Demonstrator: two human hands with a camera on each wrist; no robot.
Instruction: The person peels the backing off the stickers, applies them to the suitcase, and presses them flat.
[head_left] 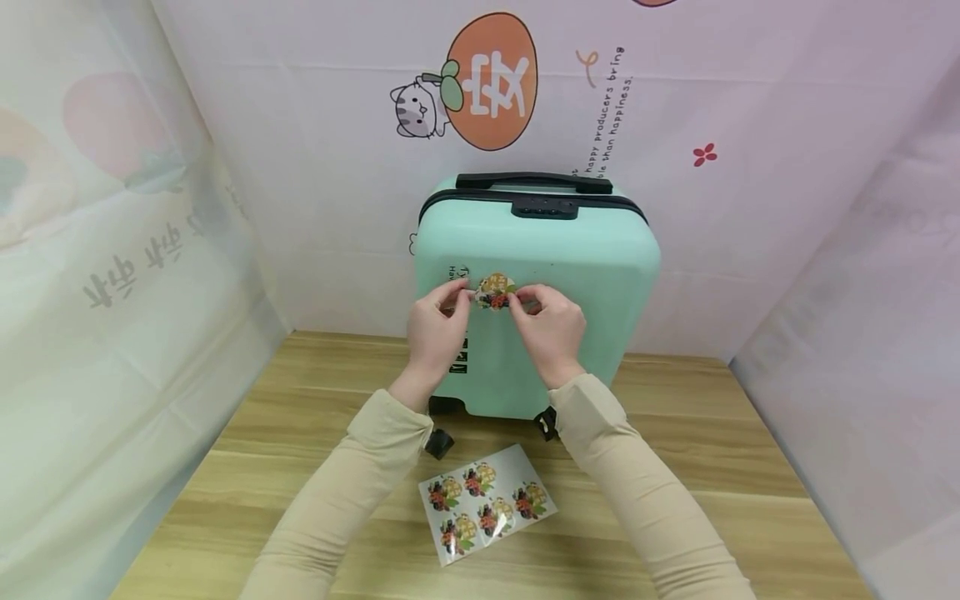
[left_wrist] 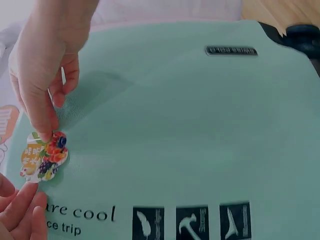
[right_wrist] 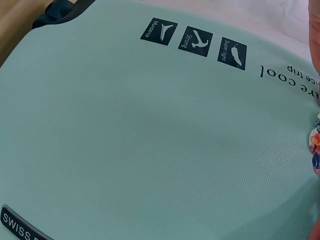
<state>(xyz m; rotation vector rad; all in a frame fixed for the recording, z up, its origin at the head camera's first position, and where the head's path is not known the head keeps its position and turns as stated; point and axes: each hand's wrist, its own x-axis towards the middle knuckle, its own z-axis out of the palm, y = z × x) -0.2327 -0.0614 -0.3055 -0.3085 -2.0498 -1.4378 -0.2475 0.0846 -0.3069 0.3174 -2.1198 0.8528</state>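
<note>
A mint-green suitcase (head_left: 555,250) stands upright with its broad face toward me. A colourful fruit-print sticker (head_left: 495,292) is held in front of the upper part of this face, between both hands. My left hand (head_left: 440,329) pinches the sticker's left edge. Across from it, my right hand (head_left: 551,329) pinches the right edge between thumb and finger. The left wrist view shows the sticker (left_wrist: 45,155) close to the shell; whether it touches cannot be made out. Only a sliver of the sticker (right_wrist: 315,142) appears in the right wrist view.
On the wooden table (head_left: 300,417), a sheet of several matching stickers (head_left: 513,467) lies in front of the suitcase. Black wheels (head_left: 439,443) sit at the suitcase's base. Printed cloth (head_left: 337,208) hangs behind and on both sides.
</note>
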